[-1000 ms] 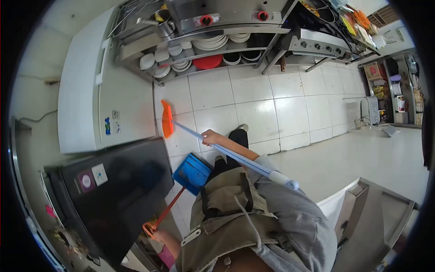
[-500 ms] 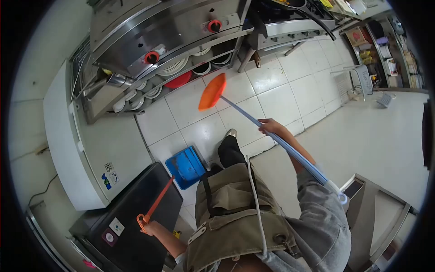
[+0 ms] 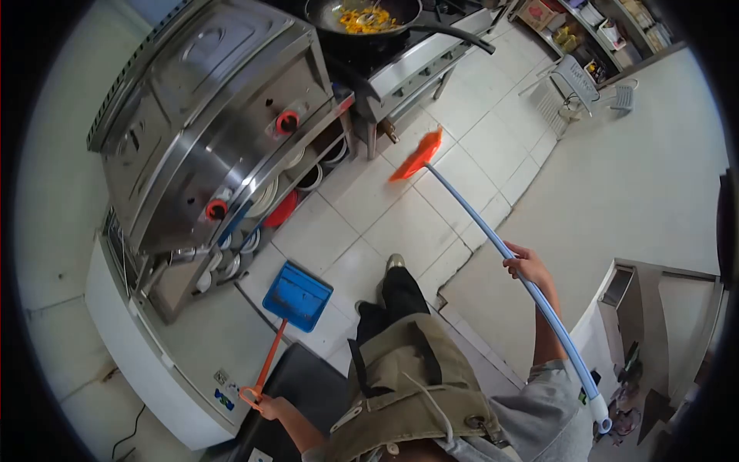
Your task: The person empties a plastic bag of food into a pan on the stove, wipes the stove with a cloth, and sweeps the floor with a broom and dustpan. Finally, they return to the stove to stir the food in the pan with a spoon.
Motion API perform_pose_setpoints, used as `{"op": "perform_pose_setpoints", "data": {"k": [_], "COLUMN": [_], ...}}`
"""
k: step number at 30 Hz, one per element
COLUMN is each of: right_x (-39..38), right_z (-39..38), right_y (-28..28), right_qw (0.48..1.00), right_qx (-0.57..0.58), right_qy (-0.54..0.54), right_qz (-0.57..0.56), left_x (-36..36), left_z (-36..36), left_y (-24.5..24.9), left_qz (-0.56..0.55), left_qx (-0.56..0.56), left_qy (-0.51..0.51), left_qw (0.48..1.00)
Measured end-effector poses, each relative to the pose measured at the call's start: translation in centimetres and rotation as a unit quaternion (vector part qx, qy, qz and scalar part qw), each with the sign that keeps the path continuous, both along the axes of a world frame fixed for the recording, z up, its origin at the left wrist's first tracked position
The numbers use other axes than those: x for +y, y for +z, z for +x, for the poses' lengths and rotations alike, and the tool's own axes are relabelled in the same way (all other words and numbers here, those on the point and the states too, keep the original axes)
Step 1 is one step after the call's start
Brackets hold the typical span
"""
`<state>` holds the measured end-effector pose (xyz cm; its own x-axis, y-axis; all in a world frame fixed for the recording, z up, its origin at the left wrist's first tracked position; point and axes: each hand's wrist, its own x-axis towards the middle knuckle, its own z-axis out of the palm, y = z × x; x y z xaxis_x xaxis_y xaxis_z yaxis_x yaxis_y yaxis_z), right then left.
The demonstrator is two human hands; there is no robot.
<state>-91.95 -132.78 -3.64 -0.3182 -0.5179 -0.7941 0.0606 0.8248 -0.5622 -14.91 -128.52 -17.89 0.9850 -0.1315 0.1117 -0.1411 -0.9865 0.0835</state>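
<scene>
My right hand (image 3: 528, 266) is closed round the light blue handle of a broom (image 3: 471, 213), whose orange head (image 3: 419, 154) is over the tiles near the stove. The white end of its handle reaches past my right forearm. Down at the left, my left hand (image 3: 269, 406) grips the orange handle of a blue dustpan (image 3: 299, 296) near its looped end. The dustpan's pan lies in front of my feet, to the left of my shoe (image 3: 396, 262), with dark specks showing in it.
A steel counter unit (image 3: 208, 146) with red-ringed knobs stands at the left, stacked plates (image 3: 265, 198) on its lower shelf. On the stove sits a frying pan (image 3: 362, 17) of yellow food, handle jutting out. A folding chair (image 3: 576, 81) stands at the far right.
My view has turned, and I have moved forward along the tiles. The broom head has shifted right, towards the stove. The dustpan has moved forward with my left hand.
</scene>
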Motion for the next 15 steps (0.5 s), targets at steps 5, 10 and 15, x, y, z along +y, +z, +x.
{"op": "perform_pose_setpoints", "data": {"k": [5, 10, 15], "right_x": [-3.9, -12.4, -21.5], "right_z": [-6.1, -10.9, -13.7], "right_y": [-6.7, -16.5, -25.7], "right_qw": [0.994, 0.973, 0.938], "right_qx": [0.0, -0.088, -0.189], "right_qy": [-0.104, -0.174, -0.236], "right_qz": [-0.042, -0.123, -0.172], "left_x": [-5.9, -9.6, -11.7], "left_z": [-5.8, -5.9, -7.8], "left_y": [1.5, 1.6, 1.6], "left_qz": [-0.495, -0.496, -0.585], "left_qx": [0.0, 0.043, 0.049], "left_qy": [0.015, 0.019, 0.006], "left_qw": [0.869, 0.867, 0.81]}}
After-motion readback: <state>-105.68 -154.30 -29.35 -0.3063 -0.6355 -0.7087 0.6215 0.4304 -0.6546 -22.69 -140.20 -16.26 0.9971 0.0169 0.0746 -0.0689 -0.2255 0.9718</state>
